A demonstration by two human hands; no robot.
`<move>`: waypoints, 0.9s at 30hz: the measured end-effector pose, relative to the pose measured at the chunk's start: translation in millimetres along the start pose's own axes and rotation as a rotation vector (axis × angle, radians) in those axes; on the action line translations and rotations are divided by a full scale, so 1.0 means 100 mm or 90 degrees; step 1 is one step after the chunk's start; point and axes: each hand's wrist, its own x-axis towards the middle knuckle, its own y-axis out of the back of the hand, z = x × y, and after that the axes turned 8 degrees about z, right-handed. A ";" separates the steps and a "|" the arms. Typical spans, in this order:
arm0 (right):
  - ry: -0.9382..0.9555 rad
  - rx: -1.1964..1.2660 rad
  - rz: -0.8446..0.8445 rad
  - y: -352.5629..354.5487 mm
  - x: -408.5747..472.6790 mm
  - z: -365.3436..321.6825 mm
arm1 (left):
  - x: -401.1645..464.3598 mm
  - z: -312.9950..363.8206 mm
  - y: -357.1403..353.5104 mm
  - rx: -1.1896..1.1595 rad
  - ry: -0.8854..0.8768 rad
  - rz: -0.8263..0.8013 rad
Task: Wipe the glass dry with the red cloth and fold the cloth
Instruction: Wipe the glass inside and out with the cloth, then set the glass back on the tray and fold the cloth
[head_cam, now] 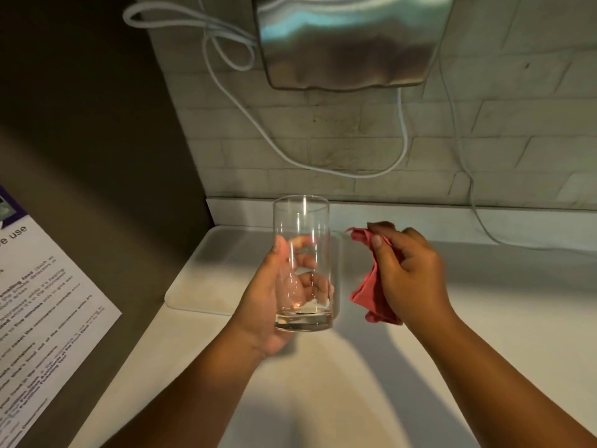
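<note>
A tall clear glass (302,221) is held upright above the white counter, with my left hand (263,305) wrapped around its lower half from the left. My fingers show through the glass wall. To its right, my right hand (407,270) grips a crumpled red cloth (368,294). One end of the cloth sticks out above my thumb and the rest hangs below my palm. Cloth and glass are a short gap apart, not touching.
A white tray (200,282) lies on the counter (323,399) behind the glass. A steel wall unit (349,43) hangs above, with white cables (258,130) looping down the tiled wall. A printed notice (42,302) is fixed on the dark panel at left.
</note>
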 end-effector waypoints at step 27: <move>-0.045 -0.106 -0.020 0.46 -0.20 0.49 | 0.69 -0.55 0.65 0.477 -0.175 0.199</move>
